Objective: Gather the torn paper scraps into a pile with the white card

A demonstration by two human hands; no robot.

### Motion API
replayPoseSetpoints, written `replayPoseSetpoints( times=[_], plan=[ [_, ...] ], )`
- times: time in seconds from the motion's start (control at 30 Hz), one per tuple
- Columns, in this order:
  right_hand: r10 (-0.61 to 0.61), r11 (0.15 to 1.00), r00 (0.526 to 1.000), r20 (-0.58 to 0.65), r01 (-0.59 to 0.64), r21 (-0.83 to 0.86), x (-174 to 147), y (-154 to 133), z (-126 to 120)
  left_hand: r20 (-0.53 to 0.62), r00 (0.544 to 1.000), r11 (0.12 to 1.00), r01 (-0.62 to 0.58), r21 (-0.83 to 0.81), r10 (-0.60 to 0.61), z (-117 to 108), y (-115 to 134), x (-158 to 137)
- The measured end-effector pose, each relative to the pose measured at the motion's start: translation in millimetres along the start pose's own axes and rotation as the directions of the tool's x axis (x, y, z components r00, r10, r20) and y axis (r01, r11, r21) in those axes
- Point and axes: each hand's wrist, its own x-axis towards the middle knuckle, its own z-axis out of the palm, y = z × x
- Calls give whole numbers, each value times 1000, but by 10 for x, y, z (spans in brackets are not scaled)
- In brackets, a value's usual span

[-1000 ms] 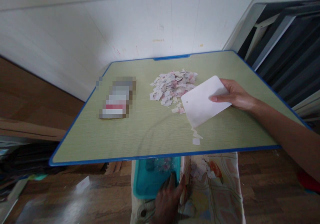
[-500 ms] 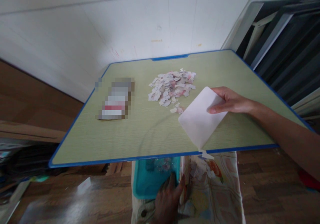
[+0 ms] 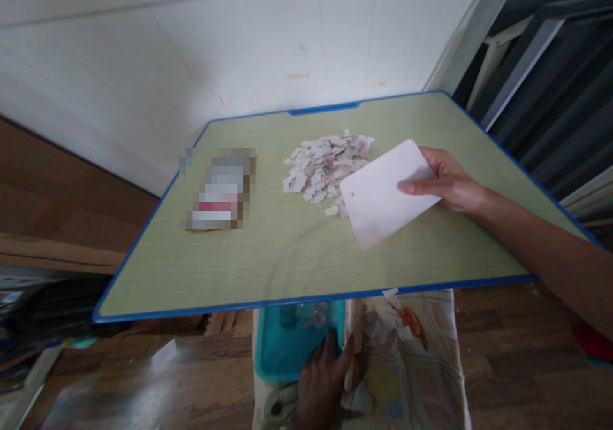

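My right hand [image 3: 445, 177] grips a white card [image 3: 387, 193] with rounded corners and a small hole, thumb on top. The card is tilted above the table, its left corner just in front of a heap of torn paper scraps [image 3: 328, 165]. A lone paper scrap [image 3: 391, 292] lies on the table's front edge. Below that edge my left hand [image 3: 320, 379] is closed at a raised fold of patterned cloth [image 3: 383, 379], beside a teal tray [image 3: 278, 353]; its grip is partly hidden. More paper scraps [image 3: 383, 324] lie on the cloth.
The pale green table [image 3: 230, 270] has a blue rim and stands against a white wall [image 3: 268, 40]. A blurred-out rectangular item [image 3: 223, 190] lies on its left. Dark panels [image 3: 541, 66] lean at the right. A piece of paper [image 3: 164, 354] lies on the wooden floor.
My right hand has lifted and turned the card up from the front edge towards the heap. Scraps dropped off its lower corner; one stays on the edge. The left hand has not moved.
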Motion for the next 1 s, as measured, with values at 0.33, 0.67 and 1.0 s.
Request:
replayPoseSetpoints(
  times=[0.33, 0.67, 1.0],
  plan=[
    [145, 989, 882, 447, -138, -48, -45, -42, -44, 15, 1000, 998, 20, -63, -20, 76, -17, 22],
    [78, 997, 975, 206, -81, 9, -10, -21, -65, 3, 1000, 999, 9, 39, -9, 2, 5, 17],
    [164, 986, 871, 462, -149, -69, -61, -59, -5, -50, 999, 1000, -9, 9, 9, 77, -24, 9]
  ],
)
